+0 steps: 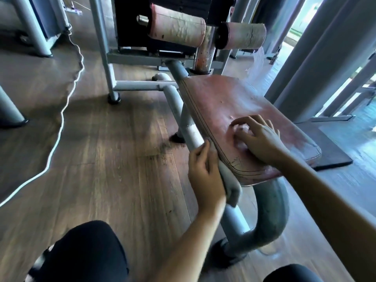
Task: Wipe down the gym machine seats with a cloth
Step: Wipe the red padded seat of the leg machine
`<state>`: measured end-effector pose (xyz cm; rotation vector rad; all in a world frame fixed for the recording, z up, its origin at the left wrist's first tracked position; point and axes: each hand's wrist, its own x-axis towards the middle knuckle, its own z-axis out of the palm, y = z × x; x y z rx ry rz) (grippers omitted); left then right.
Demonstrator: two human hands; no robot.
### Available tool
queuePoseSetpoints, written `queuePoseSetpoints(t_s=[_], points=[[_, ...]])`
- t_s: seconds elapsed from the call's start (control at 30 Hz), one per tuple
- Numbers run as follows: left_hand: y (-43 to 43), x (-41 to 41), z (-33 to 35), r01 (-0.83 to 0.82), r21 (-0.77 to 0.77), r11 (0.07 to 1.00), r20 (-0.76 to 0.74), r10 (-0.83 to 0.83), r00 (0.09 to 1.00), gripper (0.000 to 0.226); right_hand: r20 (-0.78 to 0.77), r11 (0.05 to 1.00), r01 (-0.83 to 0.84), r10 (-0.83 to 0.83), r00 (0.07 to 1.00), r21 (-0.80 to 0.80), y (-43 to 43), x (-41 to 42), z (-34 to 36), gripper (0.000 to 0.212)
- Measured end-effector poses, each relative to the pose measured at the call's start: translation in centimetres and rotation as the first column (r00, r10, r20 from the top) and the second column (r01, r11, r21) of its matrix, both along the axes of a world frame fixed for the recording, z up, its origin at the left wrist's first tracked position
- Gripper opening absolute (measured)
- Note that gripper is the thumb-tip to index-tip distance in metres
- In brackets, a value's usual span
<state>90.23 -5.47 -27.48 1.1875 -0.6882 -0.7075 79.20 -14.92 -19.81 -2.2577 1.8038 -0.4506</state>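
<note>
Seen from above, a worn red gym seat [223,102] sits on a grey tube frame [190,132] over a wooden floor [105,151]. The person's left hand [205,176] grips a grey cloth [231,183], pressing it against the seat's near left edge. The right hand [262,139] rests on top of the seat, fingers spread and loosely bent, holding nothing. Two faded roller pads [177,27] stand beyond the seat.

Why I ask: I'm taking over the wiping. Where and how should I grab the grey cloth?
Take the grey cloth by its loose bunched end hanging below the left hand, coming from the near left. The seat pad blocks the right side, and the hand covers the upper part.
</note>
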Motion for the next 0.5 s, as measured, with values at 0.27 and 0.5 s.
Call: queuePoseSetpoints(t_s=[0.27, 0.5], points=[[-0.8, 0.5, -0.1, 0.006, -0.018, 1.0, 0.056, -0.005, 0.998, 0.029, -0.123, 0.993, -0.118, 0.118, 0.985, 0.009, -4.1, 2.1, -1.0, 0.047], [-8.4, 4.5, 1.1, -0.001, 0.059, 0.998, -0.028, 0.003, 1.0, 0.03, -0.11, 0.993, -0.114, 0.108, 0.988, -0.043, -4.5, 2.1, -1.4, 0.054]])
